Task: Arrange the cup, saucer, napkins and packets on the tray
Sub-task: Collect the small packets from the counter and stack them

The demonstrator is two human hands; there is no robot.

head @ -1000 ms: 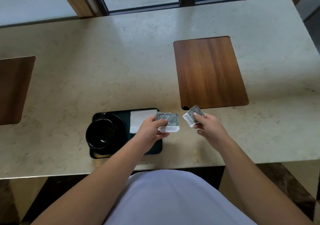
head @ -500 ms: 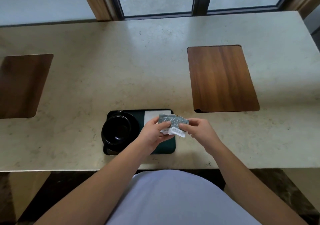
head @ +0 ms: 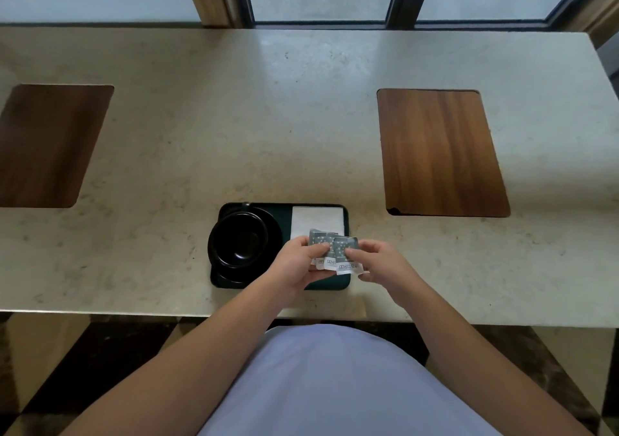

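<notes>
A dark tray (head: 347, 214) lies near the table's front edge. On its left half a black cup (head: 239, 243) stands on a black saucer (head: 231, 273). A white napkin (head: 316, 219) lies on the tray's right half. Above the napkin's near end I hold grey and white packets (head: 335, 251) fanned out. My left hand (head: 294, 261) pinches the left packets. My right hand (head: 378, 261) pinches the rightmost packet (head: 348, 254), which overlaps the others.
The table (head: 301, 117) is pale stone with a wooden inset panel (head: 438, 150) to the right and another wooden panel (head: 47, 144) at the left. A window runs along the far edge.
My right hand brought its packet left and joined it to the packets in my left hand. Both hands now sit over the tray's right half.
</notes>
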